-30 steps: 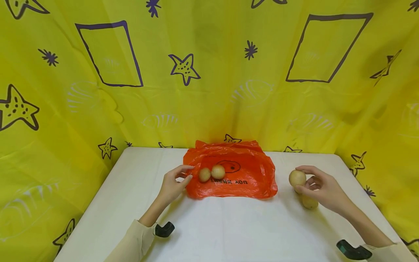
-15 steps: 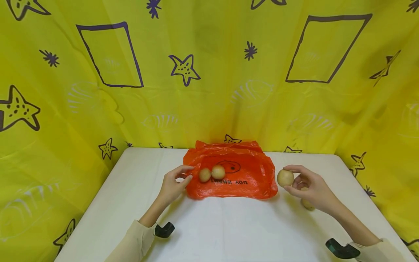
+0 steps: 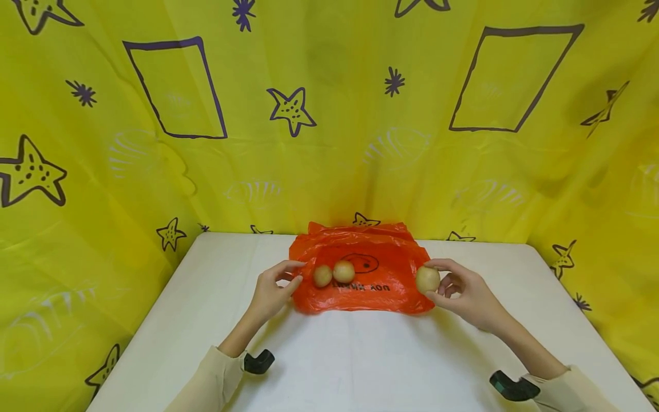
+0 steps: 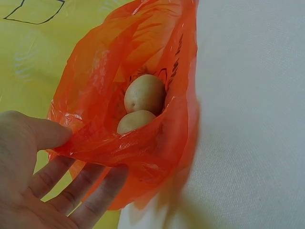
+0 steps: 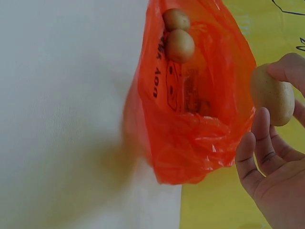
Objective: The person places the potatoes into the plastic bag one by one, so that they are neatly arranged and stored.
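Observation:
A red plastic bag (image 3: 381, 300) lies with its mouth spread, holding two potatoes, one potato (image 3: 344, 271) beside another potato (image 3: 322, 276) near its left end. My left hand (image 3: 273, 290) pinches the bag's left rim, the thumb (image 4: 52, 133) on the inner side and the fingers (image 4: 102, 191) outside. At the bag's right end, my right hand (image 3: 465, 292) grips a third potato (image 3: 428, 279) between thumb and fingertips. In the right wrist view this held potato (image 5: 272, 94) overlaps the edge of the bag.
The bag rests on a white table (image 3: 355, 360), close to its back edge. A yellow curtain (image 3: 340, 166) with drawn stars and fish surrounds the table at the back and sides. Each wrist wears a black strap mount, such as the right one (image 3: 515, 387).
My right hand has carried its potato leftward from the table to the bag's right end. Another potato on the table is now hidden behind that arm. My left hand stays put.

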`<state>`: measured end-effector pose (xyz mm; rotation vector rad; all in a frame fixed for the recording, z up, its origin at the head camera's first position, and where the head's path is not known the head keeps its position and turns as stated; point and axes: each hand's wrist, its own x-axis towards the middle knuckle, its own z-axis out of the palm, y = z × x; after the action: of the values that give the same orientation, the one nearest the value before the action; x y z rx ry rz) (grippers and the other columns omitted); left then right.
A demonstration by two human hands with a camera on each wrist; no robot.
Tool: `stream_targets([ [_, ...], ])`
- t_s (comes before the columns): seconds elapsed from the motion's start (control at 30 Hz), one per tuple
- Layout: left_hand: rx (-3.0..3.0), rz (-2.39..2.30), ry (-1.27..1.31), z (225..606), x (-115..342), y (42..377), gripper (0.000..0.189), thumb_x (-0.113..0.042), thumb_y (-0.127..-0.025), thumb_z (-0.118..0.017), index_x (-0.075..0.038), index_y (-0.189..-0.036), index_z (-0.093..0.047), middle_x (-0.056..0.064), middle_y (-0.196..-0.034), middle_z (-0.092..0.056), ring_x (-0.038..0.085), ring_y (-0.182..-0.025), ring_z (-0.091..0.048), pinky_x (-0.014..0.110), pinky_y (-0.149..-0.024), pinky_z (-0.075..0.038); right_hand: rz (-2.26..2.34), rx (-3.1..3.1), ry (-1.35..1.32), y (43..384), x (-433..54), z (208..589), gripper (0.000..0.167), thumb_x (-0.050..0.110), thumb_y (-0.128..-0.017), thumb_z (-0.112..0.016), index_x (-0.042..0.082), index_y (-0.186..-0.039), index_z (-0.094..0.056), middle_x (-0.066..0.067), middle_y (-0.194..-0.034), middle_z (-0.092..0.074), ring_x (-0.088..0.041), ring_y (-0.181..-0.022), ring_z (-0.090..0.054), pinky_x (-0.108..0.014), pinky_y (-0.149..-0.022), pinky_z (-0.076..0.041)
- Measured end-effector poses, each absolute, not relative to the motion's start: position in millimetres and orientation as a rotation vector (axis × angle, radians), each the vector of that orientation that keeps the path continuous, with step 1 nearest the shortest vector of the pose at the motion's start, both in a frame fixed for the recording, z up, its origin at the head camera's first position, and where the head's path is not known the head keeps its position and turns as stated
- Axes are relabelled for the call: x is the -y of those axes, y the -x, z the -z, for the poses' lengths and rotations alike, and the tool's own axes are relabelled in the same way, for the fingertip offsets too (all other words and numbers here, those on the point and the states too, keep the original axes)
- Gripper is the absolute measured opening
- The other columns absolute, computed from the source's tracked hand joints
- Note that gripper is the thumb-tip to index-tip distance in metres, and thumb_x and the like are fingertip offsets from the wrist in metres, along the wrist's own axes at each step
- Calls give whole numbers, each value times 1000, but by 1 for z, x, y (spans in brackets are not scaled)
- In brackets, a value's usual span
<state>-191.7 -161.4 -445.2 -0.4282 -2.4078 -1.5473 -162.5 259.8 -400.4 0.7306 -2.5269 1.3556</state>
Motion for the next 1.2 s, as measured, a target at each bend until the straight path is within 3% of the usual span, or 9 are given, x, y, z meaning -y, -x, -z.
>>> stream_targets([
  [0.13,2413,1567,420,445,161,192,25,-2,-93,-72,-11,-117,-75,7,-108,-73,26,-91,-70,26,-72,-59,-1368,2516,-758,166,-252,403,52,2,-83,-84,14,-130,-64,-3,-100,-64,-14,-72,-61,-23,-62,-53],
  [0.43,2389,1565,451,447,161,193,25,-2,-93,-72,-10,-117,-75,9,-106,-74,28,-90,-70,27,-72,-59,-1421,2448,-833,172,-231,411,50,1,-83,-84,10,-128,-64,-3,-81,-61,-15,-67,-57,-23,-58,-50],
  [0.7,2342,1555,499,447,161,194,25,1,-92,-74,-9,-114,-75,9,-103,-74,26,-86,-70,34,-75,-60,-1446,2490,-790,178,-216,418,51,6,-84,-84,12,-130,-64,-1,-79,-62,-15,-69,-58,-24,-60,-50],
  [1.03,2391,1547,460,446,160,194,27,0,-92,-73,-11,-116,-75,7,-106,-74,23,-89,-69,35,-77,-60,-1458,2544,-709,188,-201,428,49,13,-85,-85,16,-130,-64,-6,-85,-63,-16,-70,-59,-25,-64,-51],
  [1.2,2397,1550,450,445,160,194,27,0,-92,-73,-11,-116,-75,8,-106,-74,24,-89,-69,39,-78,-60,-1474,2559,-674,193,-191,431,50,10,-84,-85,16,-129,-64,-6,-101,-66,-18,-71,-60,-25,-66,-53],
])
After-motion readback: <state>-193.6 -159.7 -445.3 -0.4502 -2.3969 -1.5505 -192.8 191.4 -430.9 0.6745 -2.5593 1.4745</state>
